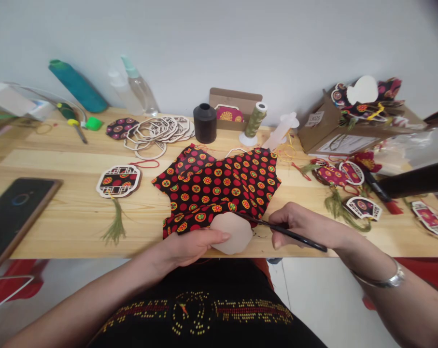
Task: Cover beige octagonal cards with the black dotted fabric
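Observation:
My left hand (195, 245) pinches a pale, scallop-edged flat piece (233, 234), thumb on top, at the table's front edge. Behind and beside it spreads a black cloth (219, 186) with red dots and yellow-orange flowers. My right hand (294, 224) is closed on black scissors (294, 237), whose blades point left and reach the cloth's lower edge, just above the pale piece. The blade tips are hard to make out against the dark cloth. Left of the cloth lies a framed ornament (119, 181) with a green tassel (115, 227).
A phone (19, 212) lies at the left. Along the back stand a black thread cone (204, 124), a green spool (256, 121), bottles (141, 89) and a cardboard box (323, 128). Wooden frames (161, 133) are piled behind the cloth. More ornaments (362, 208) lie at the right.

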`<state>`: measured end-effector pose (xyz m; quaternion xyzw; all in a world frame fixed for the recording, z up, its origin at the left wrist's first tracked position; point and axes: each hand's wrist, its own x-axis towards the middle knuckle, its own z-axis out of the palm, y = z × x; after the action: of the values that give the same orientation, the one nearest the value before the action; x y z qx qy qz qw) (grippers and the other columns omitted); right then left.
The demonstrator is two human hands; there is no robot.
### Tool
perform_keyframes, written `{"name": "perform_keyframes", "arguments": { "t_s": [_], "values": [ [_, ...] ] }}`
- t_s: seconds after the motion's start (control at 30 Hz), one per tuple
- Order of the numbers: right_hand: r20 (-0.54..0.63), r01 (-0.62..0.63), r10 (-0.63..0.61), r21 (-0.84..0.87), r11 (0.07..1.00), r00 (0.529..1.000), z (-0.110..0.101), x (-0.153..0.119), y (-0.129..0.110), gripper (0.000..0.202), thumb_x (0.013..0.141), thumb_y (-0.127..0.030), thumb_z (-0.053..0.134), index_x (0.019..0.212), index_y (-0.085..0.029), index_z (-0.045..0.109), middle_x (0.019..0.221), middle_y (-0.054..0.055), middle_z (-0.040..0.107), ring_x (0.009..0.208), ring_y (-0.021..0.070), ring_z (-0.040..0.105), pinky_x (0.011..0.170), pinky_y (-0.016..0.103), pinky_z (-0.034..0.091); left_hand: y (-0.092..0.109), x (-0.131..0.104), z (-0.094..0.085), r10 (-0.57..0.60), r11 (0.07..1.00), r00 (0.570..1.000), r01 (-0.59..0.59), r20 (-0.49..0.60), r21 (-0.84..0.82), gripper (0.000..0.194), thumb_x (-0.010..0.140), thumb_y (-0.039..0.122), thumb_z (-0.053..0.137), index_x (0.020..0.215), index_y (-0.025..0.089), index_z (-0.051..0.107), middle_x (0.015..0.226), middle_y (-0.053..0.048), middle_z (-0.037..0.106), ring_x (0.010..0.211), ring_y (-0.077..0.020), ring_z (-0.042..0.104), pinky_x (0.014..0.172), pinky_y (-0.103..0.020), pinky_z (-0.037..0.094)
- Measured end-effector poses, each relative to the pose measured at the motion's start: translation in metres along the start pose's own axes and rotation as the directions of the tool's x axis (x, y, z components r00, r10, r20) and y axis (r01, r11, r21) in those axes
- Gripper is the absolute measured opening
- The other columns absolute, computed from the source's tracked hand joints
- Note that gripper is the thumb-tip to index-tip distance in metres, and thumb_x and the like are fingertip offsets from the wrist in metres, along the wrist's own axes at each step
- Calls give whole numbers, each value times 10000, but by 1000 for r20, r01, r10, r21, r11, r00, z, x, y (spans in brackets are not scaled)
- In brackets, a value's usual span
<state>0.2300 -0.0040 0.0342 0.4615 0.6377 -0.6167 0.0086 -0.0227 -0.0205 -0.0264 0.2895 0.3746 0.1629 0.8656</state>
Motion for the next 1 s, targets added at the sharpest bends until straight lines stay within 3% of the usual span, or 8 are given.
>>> {"name": "perform_keyframes", "arguments": {
  "t_s": [0.17,0.4,1.0],
  "values": [
    [-27,-39,38,-40,998,999,-1,-1,3,437,719,-497,704,570,-179,445,533,-78,319,511,74,269,434,220,221,1,-1,1,-5,1000,1000,5,-1,0,310,638,396,770,803,138,726,963,-108,760,1100,-307,613,1060,-420,367],
    [-74,-65,58,-100,993,996,-4,-2,0,447,679,-496,723,537,-181,441,520,-79,289,500,72,254,419,210,210,-3,0,-1,-9,1000,1000,8,17,25,316,685,378,725,867,120,720,1023,-136,742,1151,-316,583,1095,-454,312],
    [10,28,-26,-226,974,1000,-15,-7,-13,505,698,-602,659,562,-182,415,536,-70,316,502,72,263,408,204,183,-2,-1,2,-6,999,999,7,-36,37,320,651,372,748,863,133,720,991,-108,756,1102,-295,616,1054,-417,376]
  ]
}}
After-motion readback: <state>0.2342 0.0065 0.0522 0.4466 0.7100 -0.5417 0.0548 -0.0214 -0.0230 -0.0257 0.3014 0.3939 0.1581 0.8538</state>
